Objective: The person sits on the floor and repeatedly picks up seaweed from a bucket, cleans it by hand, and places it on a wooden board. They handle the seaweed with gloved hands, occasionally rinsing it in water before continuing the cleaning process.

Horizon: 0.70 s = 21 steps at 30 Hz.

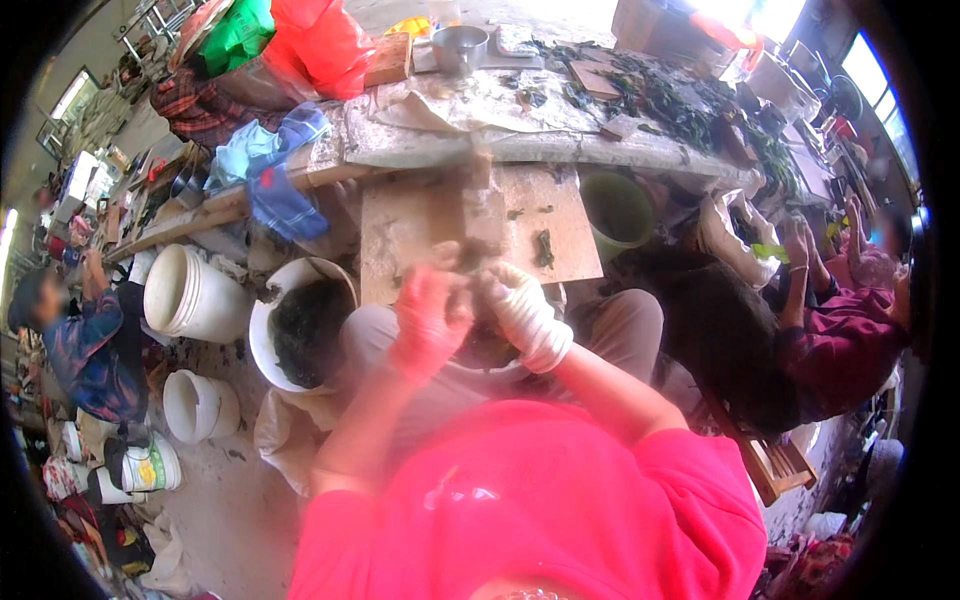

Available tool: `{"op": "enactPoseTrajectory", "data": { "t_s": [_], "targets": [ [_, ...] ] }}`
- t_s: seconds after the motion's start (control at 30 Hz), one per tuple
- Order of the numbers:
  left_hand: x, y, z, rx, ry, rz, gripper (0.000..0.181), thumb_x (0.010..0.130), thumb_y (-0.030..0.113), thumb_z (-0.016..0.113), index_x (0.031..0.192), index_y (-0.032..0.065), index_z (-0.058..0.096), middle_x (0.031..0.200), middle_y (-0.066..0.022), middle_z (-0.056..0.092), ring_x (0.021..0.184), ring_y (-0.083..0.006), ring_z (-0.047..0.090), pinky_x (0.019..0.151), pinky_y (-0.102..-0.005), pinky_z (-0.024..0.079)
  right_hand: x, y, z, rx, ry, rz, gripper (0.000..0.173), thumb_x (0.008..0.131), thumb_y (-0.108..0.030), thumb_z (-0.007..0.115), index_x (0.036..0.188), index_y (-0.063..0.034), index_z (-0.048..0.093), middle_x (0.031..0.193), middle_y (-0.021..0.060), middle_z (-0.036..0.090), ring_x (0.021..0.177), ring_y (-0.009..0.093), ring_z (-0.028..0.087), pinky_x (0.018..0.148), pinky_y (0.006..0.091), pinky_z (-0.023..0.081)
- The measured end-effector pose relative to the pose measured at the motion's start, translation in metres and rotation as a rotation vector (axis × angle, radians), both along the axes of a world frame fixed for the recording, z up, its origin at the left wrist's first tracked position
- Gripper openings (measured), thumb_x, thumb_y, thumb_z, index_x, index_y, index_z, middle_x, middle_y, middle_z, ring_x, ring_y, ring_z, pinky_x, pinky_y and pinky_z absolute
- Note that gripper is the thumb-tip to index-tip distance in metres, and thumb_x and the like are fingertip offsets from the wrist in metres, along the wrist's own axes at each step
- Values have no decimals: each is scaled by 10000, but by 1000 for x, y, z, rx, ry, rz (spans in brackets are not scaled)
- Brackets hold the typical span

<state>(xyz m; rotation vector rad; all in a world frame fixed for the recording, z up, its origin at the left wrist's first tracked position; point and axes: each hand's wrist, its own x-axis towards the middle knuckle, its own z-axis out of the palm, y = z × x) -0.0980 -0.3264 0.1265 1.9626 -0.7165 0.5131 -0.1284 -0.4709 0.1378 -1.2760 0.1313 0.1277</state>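
Observation:
Both hands meet in front of my lap, over the near edge of a wooden board (555,232). My left hand (431,322) looks reddish and blurred, with bent fingers; what it touches is too blurred to tell. My right hand (525,311), in a white glove with striped cuff, has its fingers curled close to the left, near something dark and indistinct. On the board lies a small dark green clump (544,249), leafy like seaweed, with small scraps above it. A container with a pale rim (491,375) stands between my knees, partly hidden by hands and wrists.
A white bucket (262,352) of dark green material stands left, beside an empty white bucket (169,291). A green tub (616,210) is right of the board. The long bench (540,146) beyond carries a metal bowl (460,49) and dark leaves (667,101). People sit at both sides.

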Motion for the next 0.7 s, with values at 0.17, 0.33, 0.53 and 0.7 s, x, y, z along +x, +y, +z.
{"op": "enactPoseTrajectory", "data": {
  "t_s": [0.17,0.33,0.53,0.7],
  "targets": [
    [-6,7,14,-576,436,-96,57,868,39,531,894,39,582,1135,-76,527,1010,-151,524,820,-284,464,3,-20,6,-80,-69,315,235,911,-109,539,1123,-11,566,956,20,619,862,98,561,738,270,488],
    [-2,32,3,-598,523,-143,100,896,98,522,914,20,581,1147,-95,517,999,-160,524,866,-301,448,-1,-35,3,-47,-125,336,210,898,-167,590,1055,-38,644,896,36,664,819,90,585,726,256,486],
    [12,60,9,-726,543,-192,296,929,236,528,1122,13,547,1269,-122,497,1089,-171,530,876,-306,472,4,-54,10,-642,-399,368,200,863,-116,617,1039,-23,635,851,70,666,785,123,602,723,279,492],
    [26,18,37,-164,201,-260,315,907,180,554,1164,0,523,1206,-135,549,1054,-193,569,841,-303,500,24,-64,5,-686,-528,436,271,818,-34,582,1085,-53,619,927,77,644,798,177,615,706,276,503]
  ]
}}
